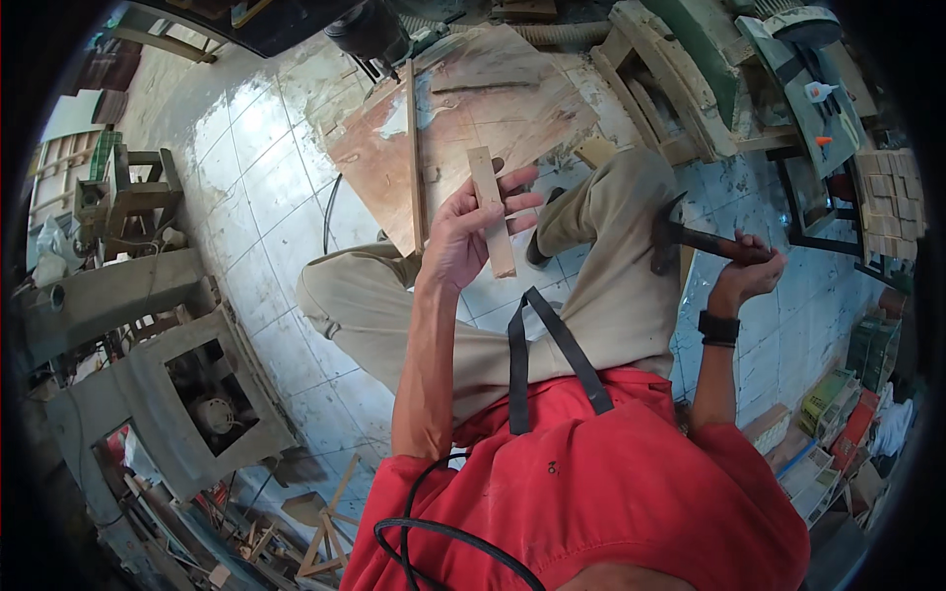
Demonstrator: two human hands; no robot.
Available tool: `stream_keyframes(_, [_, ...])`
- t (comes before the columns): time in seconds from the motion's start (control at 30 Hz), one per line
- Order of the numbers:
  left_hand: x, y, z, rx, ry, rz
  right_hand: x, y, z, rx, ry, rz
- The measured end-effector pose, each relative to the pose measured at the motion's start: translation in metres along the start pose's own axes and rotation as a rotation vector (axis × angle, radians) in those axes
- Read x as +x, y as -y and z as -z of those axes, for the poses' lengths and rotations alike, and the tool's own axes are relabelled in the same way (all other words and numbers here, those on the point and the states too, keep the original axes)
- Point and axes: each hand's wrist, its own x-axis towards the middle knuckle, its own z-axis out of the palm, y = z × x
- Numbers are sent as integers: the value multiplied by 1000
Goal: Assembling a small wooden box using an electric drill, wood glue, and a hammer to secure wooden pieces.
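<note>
A short flat strip of pale wood (491, 217) lies across my left hand (463, 231). The thumb presses on its face, while the other fingers reach out behind it, partly hidden. Off to the right, my right hand (751, 268) is wrapped round the wooden handle of a claw hammer (705, 241). Its dark metal head points left, over my knee. Beyond my left hand a worn sheet of plywood (552, 103) rests on the tiled floor. A long narrow wooden batten (415, 177) runs along its left part, and a thin dark stick (483, 87) lies near its far side.
Grey machine housings (187, 394) stand at the left, with wood scraps (320, 532) below them. At the right are a small table (803, 89) with tools, a stack of wooden blocks (892, 202) and boxes (828, 404). A black cable (332, 212) crosses the floor.
</note>
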Motion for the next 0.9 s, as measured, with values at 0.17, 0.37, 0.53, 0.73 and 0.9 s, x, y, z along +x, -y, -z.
stream_keyframes(0.17, [-14,4,-7,114,-82,-34,13,15,52,-382,377,-83])
stream_keyframes(0.37, [-24,39,15,445,-267,148,47,43,83,-945,1217,-575])
stream_keyframes(0.53, [-29,63,13,577,-227,382,19,46,38,-1243,1470,-590])
stream_keyframes(0.73, [-42,87,14,775,-255,491,6,39,56,-833,1312,-628])
stream_keyframes(0.9, [-23,77,2,601,-221,340,-18,61,76,-542,928,-597])
